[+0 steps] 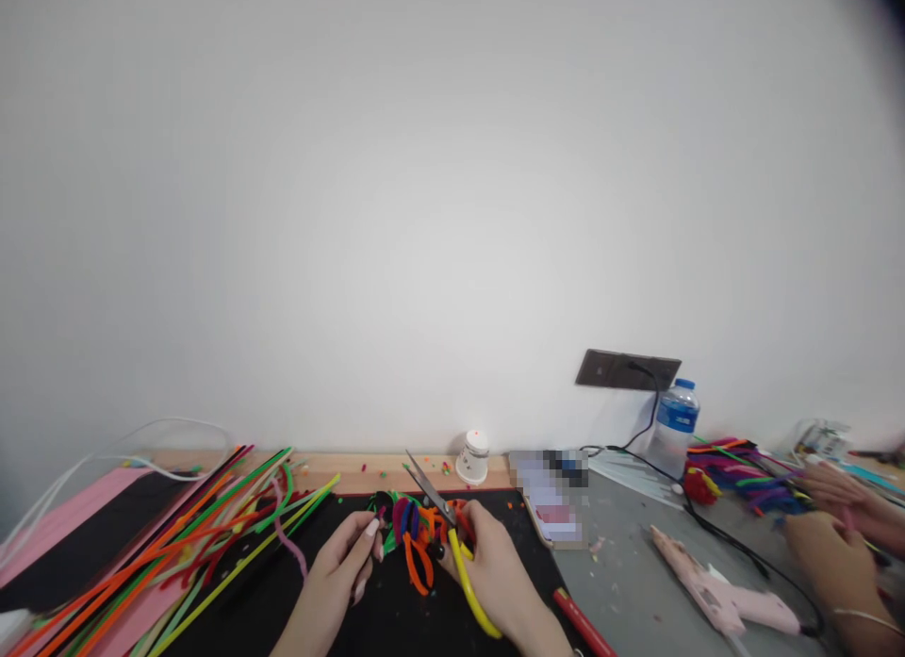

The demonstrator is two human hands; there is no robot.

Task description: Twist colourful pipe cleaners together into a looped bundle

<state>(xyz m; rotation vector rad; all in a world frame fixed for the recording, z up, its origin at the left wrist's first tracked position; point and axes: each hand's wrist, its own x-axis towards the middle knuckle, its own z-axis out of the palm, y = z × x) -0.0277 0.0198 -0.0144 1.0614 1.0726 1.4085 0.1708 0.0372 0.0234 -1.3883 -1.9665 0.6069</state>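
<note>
My left hand (348,555) is closed in a pinch on what looks like a short dark purple pipe cleaner (382,514), mostly hidden by the fingers. In my right hand (499,567) is a pair of scissors (461,574) with yellow handles, its blades pointing up and to the left. Between the hands, a cluster of bent pipe cleaners (405,517) in purple, blue, green and orange lies on the black mat (382,615). An orange pipe cleaner loop (419,567) hangs toward the front. Whether the blades touch any of it, I cannot tell.
Long pipe cleaners (176,558) spread over the left side. Behind stand a white cup (472,457) and a phone (555,511). At right are a pink glue gun (728,596) with a cord, a water bottle (675,426) and another person's hands (834,534).
</note>
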